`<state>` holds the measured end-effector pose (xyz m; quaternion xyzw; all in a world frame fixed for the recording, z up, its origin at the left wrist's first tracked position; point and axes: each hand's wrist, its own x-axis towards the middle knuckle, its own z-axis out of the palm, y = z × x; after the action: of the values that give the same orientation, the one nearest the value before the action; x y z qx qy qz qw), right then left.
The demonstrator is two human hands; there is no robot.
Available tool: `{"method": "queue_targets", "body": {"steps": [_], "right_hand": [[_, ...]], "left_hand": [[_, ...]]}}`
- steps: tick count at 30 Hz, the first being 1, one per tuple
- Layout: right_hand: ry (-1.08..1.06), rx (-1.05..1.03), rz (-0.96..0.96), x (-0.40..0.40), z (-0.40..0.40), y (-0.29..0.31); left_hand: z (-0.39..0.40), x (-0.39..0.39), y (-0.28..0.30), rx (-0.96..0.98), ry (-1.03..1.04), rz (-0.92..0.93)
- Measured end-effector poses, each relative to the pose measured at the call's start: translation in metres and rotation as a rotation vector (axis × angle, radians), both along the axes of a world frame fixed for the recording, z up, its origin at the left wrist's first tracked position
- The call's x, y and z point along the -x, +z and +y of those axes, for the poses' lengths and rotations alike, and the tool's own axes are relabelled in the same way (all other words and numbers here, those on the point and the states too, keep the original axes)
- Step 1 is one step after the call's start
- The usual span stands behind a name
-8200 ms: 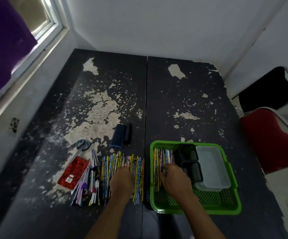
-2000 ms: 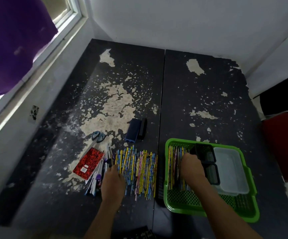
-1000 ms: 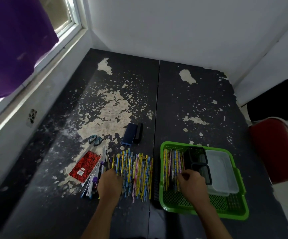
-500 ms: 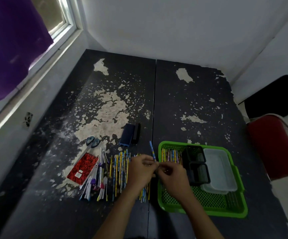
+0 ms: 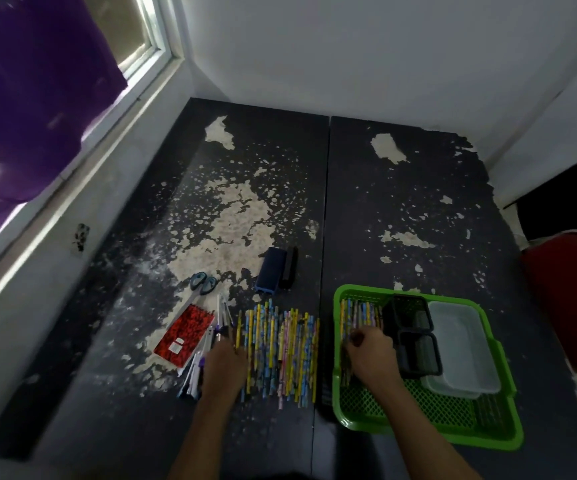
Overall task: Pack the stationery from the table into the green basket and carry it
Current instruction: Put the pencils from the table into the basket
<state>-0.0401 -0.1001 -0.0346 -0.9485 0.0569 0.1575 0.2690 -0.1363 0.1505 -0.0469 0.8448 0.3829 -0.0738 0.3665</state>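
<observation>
The green basket (image 5: 429, 415) sits on the right half of the dark, paint-chipped tabletop (image 5: 401, 202), near its front edge. Inside it, a row of patterned pencils (image 5: 359, 311) lies along the left wall, two black mesh pots (image 5: 413, 332) stand in the middle, and a clear plastic box (image 5: 460, 348) fills the right side.

The right hand (image 5: 372, 353) reaches into the basket's left part and rests on the pencils there; its fingers are curled down over them, but the view does not show whether they actually grip any.

On the tabletop just left of the basket, a wide row of loose pencils (image 5: 282, 351) lies side by side, all pointing away from the person. The left hand (image 5: 224, 368) lies palm down at the left end of this row, knuckles up, fingers bent onto the nearest pencils; whether it pinches one cannot be told.

Further left, touching that hand's side, are a bundle of pens (image 5: 199, 362) and a red notebook (image 5: 185, 336). Behind them lie scissors with blue handles (image 5: 202, 284) and a dark blue case (image 5: 271, 274) with a black object beside it.
</observation>
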Motion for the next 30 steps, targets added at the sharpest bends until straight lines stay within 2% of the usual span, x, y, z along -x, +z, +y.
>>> {"method": "queue_targets", "body": {"steps": [4,9,21,24,27,30], "right_hand": [[0.012,-0.020,-0.031,0.006,-0.003,0.000],[-0.035,-0.144,-0.041,0.031,-0.014,0.009],[-0.133,-0.286,-0.078,0.038,-0.025,0.024],[-0.128,-0.307,-0.094,0.037,-0.018,0.028],[-0.118,-0.318,-0.108,0.035,-0.009,0.036],[-0.100,-0.341,-0.136,0.031,0.004,0.044]], "left_hand": [[-0.004,0.005,-0.011,-0.079,-0.052,0.003],[-0.012,0.007,-0.009,-0.198,-0.008,0.023],[-0.001,-0.008,-0.012,-0.228,-0.077,0.103],[0.001,-0.008,-0.016,-0.128,-0.003,0.038],[0.002,-0.008,-0.010,0.041,0.104,-0.090],[-0.012,-0.017,0.014,0.246,0.126,-0.165]]}}
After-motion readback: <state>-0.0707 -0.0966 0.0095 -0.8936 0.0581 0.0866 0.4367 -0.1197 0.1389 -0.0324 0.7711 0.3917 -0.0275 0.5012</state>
